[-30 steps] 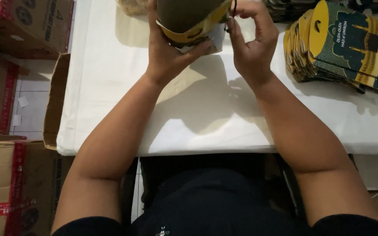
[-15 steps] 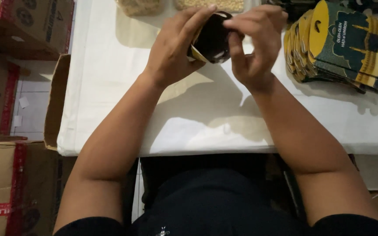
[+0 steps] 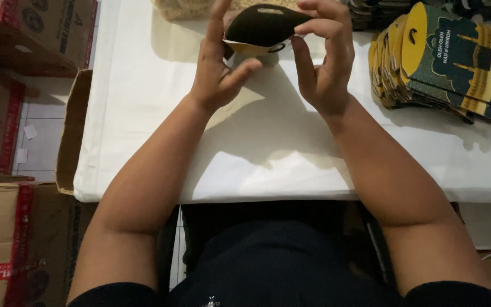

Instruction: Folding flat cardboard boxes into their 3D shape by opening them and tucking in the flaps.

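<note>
Both hands are up over the white table (image 3: pixel 143 113), and they hold one small paper box (image 3: pixel 262 25) between them. The box is dark green on its big side, with a yellow edge along the bottom. It looks puffed out in the middle and pointy at its right end, a bit like a leaf. There is a small slot cut near its top. It is off the table, up in the air.

The left hand (image 3: pixel 217 68) is on the left side of the box. Its fingers point up and touch the box's left end, and its thumb sticks out under the box. The hand is partly open, not a fist.

The right hand (image 3: pixel 322 62) is on the right side. Its fingers curl over the pointy end and its thumb comes up from below, so it pinches the box there.

To the right of the right hand, near it but not touching, lies a stack of flat boxes (image 3: pixel 444 57) in the same green and yellow, fanned out on the table. Just past the left hand's fingertips there is a clear bag of light brown bits (image 3: pixel 180 8). Down on the floor, far to the left of the left hand, sit brown cardboard boxes (image 3: pixel 7 74) with red tape.
</note>
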